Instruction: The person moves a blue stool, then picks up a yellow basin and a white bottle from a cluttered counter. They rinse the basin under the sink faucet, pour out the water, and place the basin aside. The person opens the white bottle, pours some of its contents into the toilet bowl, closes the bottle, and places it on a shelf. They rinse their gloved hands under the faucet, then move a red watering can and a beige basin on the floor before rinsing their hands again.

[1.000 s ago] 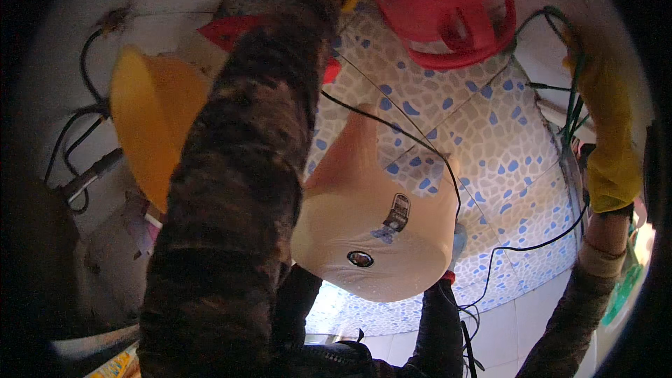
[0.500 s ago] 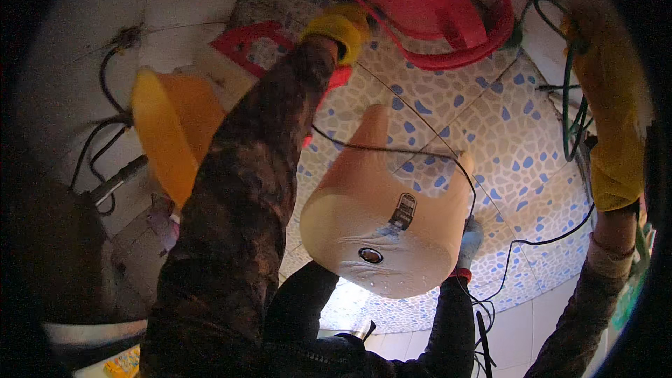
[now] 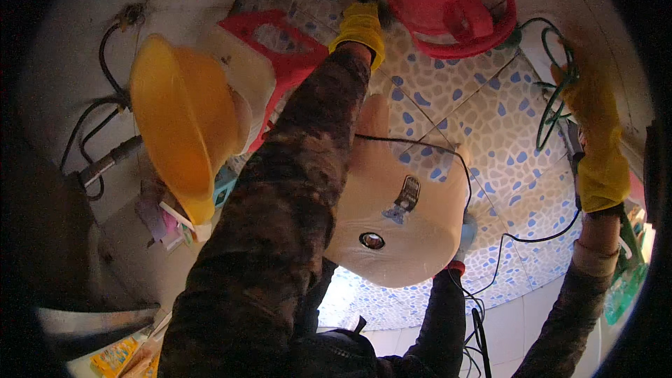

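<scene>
My left hand (image 3: 361, 33), in a yellow glove, reaches far forward to the patterned floor beside a red plastic bucket (image 3: 448, 7). Its fingers look closed, and a dark bristly shape shows just past them. At the far right my right hand (image 3: 591, 126), also yellow-gloved, is closed around looped green cord (image 3: 553, 108). Partly behind my left forearm stands a cream rounded fixture (image 3: 427, 234) with a chrome-ringed oval and a dark label. A black cable (image 3: 434, 144) crosses it. Another person's pale blue glove (image 3: 467, 232) touches its right side.
An orange-yellow basin (image 3: 185, 119) leans at the left, by a tipped red plastic stool (image 3: 280, 35). Black hoses (image 3: 105, 108) run along the left tiled wall. The other person's dark sleeves (image 3: 437, 329) fill the lower middle, with tangled cables (image 3: 478, 336) alongside.
My left arm has swung right, bringing its glove closer to the bucket and covering the left of the cream fixture. My right hand has shifted slightly inward with the green cord.
</scene>
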The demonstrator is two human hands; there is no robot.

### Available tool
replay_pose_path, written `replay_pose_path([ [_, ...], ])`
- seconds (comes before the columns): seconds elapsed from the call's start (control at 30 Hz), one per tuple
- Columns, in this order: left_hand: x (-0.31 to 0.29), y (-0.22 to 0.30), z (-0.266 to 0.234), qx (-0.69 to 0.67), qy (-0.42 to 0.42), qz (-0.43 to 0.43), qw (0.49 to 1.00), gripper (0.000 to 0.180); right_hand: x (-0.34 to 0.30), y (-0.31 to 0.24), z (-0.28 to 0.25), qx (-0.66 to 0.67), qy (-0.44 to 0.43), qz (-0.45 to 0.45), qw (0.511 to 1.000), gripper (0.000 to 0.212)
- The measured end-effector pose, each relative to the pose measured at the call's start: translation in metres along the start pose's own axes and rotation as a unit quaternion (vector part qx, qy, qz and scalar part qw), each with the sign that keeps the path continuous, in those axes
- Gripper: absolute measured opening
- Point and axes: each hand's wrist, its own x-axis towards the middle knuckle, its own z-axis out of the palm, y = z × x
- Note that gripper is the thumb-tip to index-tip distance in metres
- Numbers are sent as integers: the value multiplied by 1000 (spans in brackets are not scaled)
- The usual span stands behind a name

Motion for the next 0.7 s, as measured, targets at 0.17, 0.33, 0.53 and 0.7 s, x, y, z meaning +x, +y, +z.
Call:
replay_pose_path([
  [0.17, -81, -66, -33, 29, 75, 107, 991, 63, -39, -22, 47, 182, -20, 126, 975, 47],
  [0.33, -197, -118, -81, -320, 117, 137, 930, 48, -74, -20, 69, 107, 1, 188, 976, 25],
  [0.53, -314, -104, -143, -986, 12, -19, 167, 40, -64, -11, 13, 711, -5, 276, 647, 23],
  [0.7, -386, -108, -165, -978, 78, -49, 187, 44, -72, -11, -55, 684, -8, 216, 696, 27],
])
